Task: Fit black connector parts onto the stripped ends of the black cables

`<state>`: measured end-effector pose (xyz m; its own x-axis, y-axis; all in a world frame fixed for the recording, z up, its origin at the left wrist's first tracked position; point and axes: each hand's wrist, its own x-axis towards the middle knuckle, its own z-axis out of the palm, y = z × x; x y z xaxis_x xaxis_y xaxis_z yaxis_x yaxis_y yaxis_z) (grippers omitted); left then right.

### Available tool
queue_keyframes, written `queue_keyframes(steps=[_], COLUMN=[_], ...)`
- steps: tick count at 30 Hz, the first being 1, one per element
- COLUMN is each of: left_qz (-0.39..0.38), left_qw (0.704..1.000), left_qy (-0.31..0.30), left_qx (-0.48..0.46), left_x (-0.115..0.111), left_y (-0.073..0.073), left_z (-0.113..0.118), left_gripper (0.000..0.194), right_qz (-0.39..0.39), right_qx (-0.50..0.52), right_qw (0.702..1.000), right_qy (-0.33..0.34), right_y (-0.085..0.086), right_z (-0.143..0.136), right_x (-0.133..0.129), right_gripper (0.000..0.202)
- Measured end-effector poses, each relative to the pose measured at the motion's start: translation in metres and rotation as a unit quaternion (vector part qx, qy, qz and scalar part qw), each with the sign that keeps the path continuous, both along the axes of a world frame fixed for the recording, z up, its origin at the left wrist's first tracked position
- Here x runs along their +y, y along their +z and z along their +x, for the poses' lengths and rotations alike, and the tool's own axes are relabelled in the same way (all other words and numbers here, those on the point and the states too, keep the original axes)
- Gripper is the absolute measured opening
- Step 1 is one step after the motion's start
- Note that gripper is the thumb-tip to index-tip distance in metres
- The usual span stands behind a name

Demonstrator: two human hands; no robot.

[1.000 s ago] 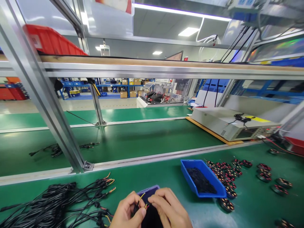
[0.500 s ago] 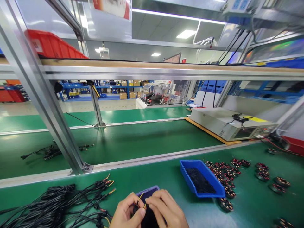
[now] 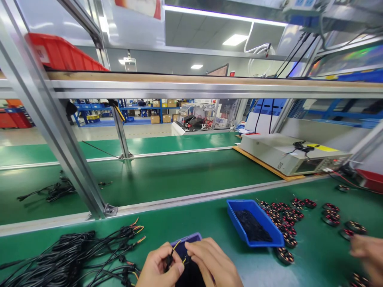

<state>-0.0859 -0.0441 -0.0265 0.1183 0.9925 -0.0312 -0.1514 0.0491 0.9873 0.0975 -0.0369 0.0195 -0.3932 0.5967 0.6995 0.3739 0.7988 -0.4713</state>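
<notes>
Pinching a cable (image 3: 169,260) in the left hand (image 3: 158,266), with a yellow wire (image 3: 177,244) sticking up, by the purple bin (image 3: 194,236). Curling the right hand (image 3: 214,261) half-open just beside it, can't tell if gripping anything. Got more cables (image 3: 72,253) to the left.

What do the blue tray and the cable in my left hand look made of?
The blue tray: probably moulded plastic, slightly glossy, given its even colour and one-piece walls. The cable in your left hand: matte rubber or plastic, can't tell which, judging by its dull black surface.
</notes>
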Motion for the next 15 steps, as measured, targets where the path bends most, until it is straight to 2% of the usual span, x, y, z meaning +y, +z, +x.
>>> queue_keyframes(steps=[4, 9, 15], left_qz=[0.020, 0.029, 0.025], left_qw=[1.000, 0.999, 0.999], left_qy=[-0.006, -0.006, -0.009], left_qx=[0.014, 0.024, 0.019], left_x=[0.0003, 0.0008, 0.0013], left_y=[-0.0031, -0.0011, 0.0001], left_z=[-0.0031, -0.0039, -0.0020], left_gripper=[0.042, 0.033, 0.039], right_qz=[0.042, 0.055, 0.079], right_qx=[-0.041, -0.114, -0.143], right_qw=[0.998, 0.992, 0.986], right_qy=[-0.002, -0.021, -0.025], right_y=[0.0007, -0.0006, 0.0033], right_z=[-0.0003, 0.0020, 0.0031], right_x=[-0.0014, -0.0040, -0.0037], right_gripper=[0.030, 0.030, 0.030])
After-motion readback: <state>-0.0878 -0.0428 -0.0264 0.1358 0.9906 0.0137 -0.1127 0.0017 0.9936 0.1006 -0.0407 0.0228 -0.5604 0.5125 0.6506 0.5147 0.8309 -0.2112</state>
